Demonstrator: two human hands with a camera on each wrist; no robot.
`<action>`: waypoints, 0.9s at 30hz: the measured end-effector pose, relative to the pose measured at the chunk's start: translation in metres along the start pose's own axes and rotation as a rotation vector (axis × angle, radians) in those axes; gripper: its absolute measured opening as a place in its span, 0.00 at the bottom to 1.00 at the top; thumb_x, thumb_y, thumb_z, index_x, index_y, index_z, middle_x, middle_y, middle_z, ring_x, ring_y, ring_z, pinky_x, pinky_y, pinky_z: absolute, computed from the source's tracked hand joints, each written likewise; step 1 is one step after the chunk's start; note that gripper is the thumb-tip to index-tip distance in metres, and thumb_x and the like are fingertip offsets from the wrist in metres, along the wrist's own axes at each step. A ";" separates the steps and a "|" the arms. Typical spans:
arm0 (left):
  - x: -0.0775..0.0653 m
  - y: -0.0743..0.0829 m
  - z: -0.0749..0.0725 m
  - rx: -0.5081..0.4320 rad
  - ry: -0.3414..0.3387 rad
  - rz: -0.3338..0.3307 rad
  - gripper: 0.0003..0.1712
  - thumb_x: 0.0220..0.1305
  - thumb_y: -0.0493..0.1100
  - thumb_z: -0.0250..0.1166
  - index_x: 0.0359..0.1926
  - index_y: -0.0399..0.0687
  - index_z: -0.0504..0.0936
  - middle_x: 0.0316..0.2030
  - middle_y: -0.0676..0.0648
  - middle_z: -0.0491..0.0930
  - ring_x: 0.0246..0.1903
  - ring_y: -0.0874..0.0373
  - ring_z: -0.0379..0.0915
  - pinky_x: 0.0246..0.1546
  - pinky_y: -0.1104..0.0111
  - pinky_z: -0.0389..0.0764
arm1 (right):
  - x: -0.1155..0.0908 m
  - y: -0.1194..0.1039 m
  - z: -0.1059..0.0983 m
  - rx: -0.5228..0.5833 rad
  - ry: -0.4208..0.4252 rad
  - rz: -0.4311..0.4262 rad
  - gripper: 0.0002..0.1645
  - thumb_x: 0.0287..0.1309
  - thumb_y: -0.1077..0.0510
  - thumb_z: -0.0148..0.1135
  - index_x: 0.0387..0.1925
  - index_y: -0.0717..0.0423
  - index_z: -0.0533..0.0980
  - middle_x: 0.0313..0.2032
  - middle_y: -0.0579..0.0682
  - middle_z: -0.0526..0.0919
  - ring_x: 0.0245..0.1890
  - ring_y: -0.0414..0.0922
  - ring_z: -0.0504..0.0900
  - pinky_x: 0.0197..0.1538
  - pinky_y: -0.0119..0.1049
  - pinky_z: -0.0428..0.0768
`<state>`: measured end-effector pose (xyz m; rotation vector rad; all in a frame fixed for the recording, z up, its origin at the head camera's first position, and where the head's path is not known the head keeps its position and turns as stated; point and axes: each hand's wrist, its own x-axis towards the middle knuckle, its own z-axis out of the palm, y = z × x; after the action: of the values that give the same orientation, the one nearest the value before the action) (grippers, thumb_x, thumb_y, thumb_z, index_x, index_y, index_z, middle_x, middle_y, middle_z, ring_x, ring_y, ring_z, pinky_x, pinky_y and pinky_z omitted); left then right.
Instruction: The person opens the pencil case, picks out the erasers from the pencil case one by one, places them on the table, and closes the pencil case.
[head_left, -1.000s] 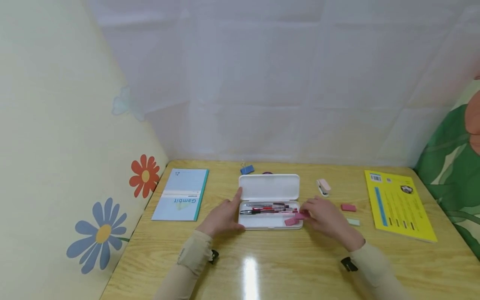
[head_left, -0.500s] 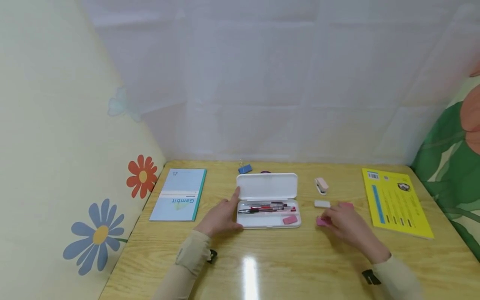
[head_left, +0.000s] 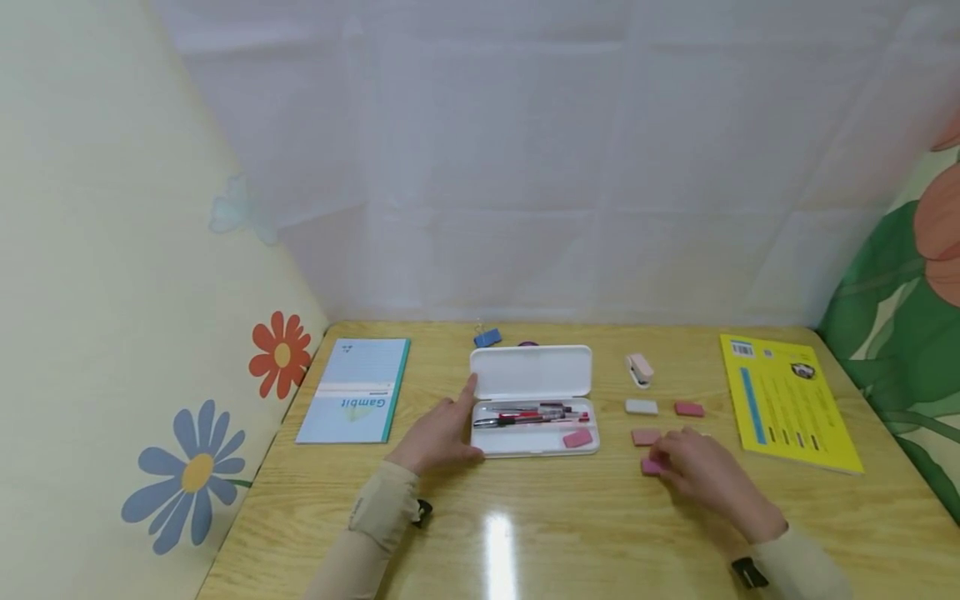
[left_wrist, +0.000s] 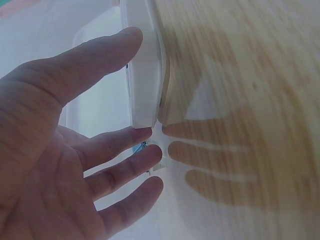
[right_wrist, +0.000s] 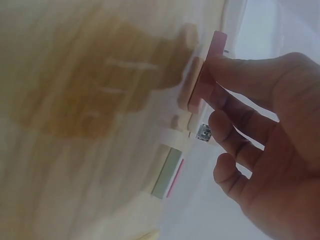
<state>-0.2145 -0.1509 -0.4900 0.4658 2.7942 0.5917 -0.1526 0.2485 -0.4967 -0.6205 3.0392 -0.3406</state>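
A white pencil case (head_left: 531, 372) lies with its lid raised, pens (head_left: 528, 415) and a pink eraser (head_left: 577, 438) inside. At its left end, my left hand (head_left: 442, 435) rests with fingers extended; the left wrist view shows the thumb along the case wall (left_wrist: 146, 95) and the index fingertip by its corner. My right hand (head_left: 701, 468) pinches another pink eraser (head_left: 650, 467) between thumb and index finger, low over the table. Just behind it lies a paler pink eraser (head_left: 645, 437), with a white eraser (head_left: 641, 407) and a dark pink eraser (head_left: 689, 409) farther back.
A light green eraser (right_wrist: 167, 172) sits near my right hand. Behind the erasers stands a pink stapler (head_left: 640, 370). A yellow book (head_left: 791, 417) lies right, a blue notebook (head_left: 354, 390) left. A blue binder clip (head_left: 487, 337) is behind the case.
My right hand has left the pencil case and moved right with a pink eraser, then slightly toward me. White and paler pink erasers now show on the table. The left hand stays put.
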 end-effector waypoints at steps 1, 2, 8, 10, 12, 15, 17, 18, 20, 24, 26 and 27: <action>0.000 0.000 0.000 0.000 0.000 -0.001 0.73 0.51 0.53 0.81 0.82 0.52 0.37 0.67 0.35 0.74 0.61 0.42 0.75 0.63 0.49 0.79 | -0.001 0.000 0.001 0.004 0.000 -0.001 0.06 0.55 0.53 0.76 0.32 0.41 0.83 0.27 0.35 0.80 0.31 0.34 0.74 0.37 0.33 0.77; 0.000 0.000 0.000 -0.001 -0.001 -0.003 0.73 0.51 0.53 0.81 0.82 0.52 0.37 0.67 0.35 0.74 0.61 0.42 0.75 0.63 0.49 0.79 | -0.001 0.000 0.001 0.009 0.000 -0.001 0.06 0.55 0.53 0.75 0.32 0.41 0.83 0.27 0.35 0.80 0.31 0.34 0.74 0.36 0.34 0.77; -0.001 0.001 -0.001 0.002 0.000 -0.001 0.72 0.51 0.53 0.81 0.82 0.52 0.37 0.68 0.35 0.73 0.61 0.42 0.75 0.63 0.49 0.79 | -0.003 0.001 0.005 0.014 -0.001 0.010 0.09 0.53 0.56 0.77 0.32 0.41 0.82 0.28 0.36 0.81 0.32 0.35 0.74 0.37 0.35 0.77; -0.001 0.001 -0.001 0.005 0.001 0.001 0.72 0.51 0.53 0.81 0.82 0.52 0.37 0.68 0.35 0.73 0.62 0.41 0.75 0.64 0.49 0.79 | -0.003 0.001 0.006 0.018 -0.002 0.013 0.10 0.51 0.57 0.77 0.32 0.41 0.82 0.28 0.36 0.81 0.32 0.35 0.74 0.37 0.35 0.77; -0.002 0.001 -0.001 0.005 0.001 0.002 0.72 0.51 0.53 0.80 0.82 0.52 0.38 0.68 0.35 0.73 0.62 0.41 0.74 0.64 0.48 0.78 | -0.003 0.001 0.006 0.022 0.002 0.013 0.11 0.50 0.58 0.77 0.32 0.41 0.82 0.28 0.36 0.80 0.32 0.35 0.74 0.37 0.35 0.77; -0.002 0.001 -0.001 0.002 -0.002 -0.005 0.72 0.52 0.53 0.80 0.82 0.53 0.37 0.68 0.36 0.73 0.63 0.41 0.74 0.64 0.48 0.78 | -0.003 0.000 0.006 0.026 -0.003 0.013 0.11 0.50 0.58 0.78 0.32 0.41 0.82 0.28 0.36 0.80 0.32 0.35 0.74 0.37 0.34 0.77; -0.002 0.001 -0.001 0.001 -0.003 -0.009 0.72 0.52 0.54 0.80 0.82 0.53 0.37 0.68 0.36 0.73 0.62 0.42 0.74 0.64 0.48 0.78 | -0.002 0.000 0.004 0.028 -0.021 0.021 0.10 0.51 0.56 0.77 0.31 0.41 0.81 0.27 0.36 0.80 0.31 0.35 0.74 0.37 0.34 0.77; -0.002 0.001 -0.001 0.000 -0.004 -0.011 0.71 0.52 0.54 0.80 0.83 0.53 0.38 0.68 0.36 0.73 0.62 0.42 0.74 0.64 0.49 0.78 | -0.001 -0.001 0.003 0.026 -0.031 0.026 0.09 0.52 0.55 0.77 0.31 0.41 0.81 0.28 0.36 0.80 0.31 0.34 0.75 0.37 0.34 0.78; -0.003 0.002 -0.001 0.000 -0.004 -0.006 0.72 0.52 0.53 0.80 0.82 0.52 0.38 0.67 0.36 0.74 0.61 0.42 0.75 0.64 0.49 0.79 | 0.001 -0.002 -0.001 0.029 -0.045 0.037 0.08 0.54 0.52 0.76 0.33 0.43 0.82 0.30 0.38 0.82 0.31 0.35 0.76 0.38 0.36 0.80; -0.003 0.003 -0.002 0.008 0.001 0.009 0.72 0.51 0.53 0.81 0.82 0.50 0.38 0.66 0.35 0.75 0.60 0.41 0.76 0.63 0.49 0.79 | 0.008 -0.008 -0.010 0.031 -0.025 0.030 0.11 0.56 0.51 0.75 0.41 0.48 0.85 0.37 0.44 0.87 0.37 0.41 0.82 0.43 0.43 0.85; -0.003 0.004 -0.002 0.013 0.001 0.010 0.72 0.51 0.53 0.81 0.82 0.50 0.38 0.65 0.35 0.76 0.60 0.42 0.76 0.63 0.49 0.79 | 0.012 -0.011 -0.013 0.029 0.010 -0.003 0.12 0.56 0.54 0.75 0.42 0.50 0.85 0.39 0.45 0.87 0.40 0.43 0.83 0.46 0.45 0.85; -0.003 0.003 -0.002 0.015 0.001 0.009 0.72 0.51 0.53 0.81 0.82 0.50 0.38 0.65 0.35 0.75 0.60 0.42 0.76 0.63 0.49 0.79 | 0.015 -0.013 -0.014 0.024 0.028 -0.027 0.12 0.57 0.55 0.74 0.43 0.50 0.85 0.40 0.45 0.87 0.42 0.44 0.84 0.47 0.46 0.85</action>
<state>-0.2113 -0.1499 -0.4862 0.4815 2.8006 0.5737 -0.1620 0.2343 -0.4795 -0.6618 3.0505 -0.3889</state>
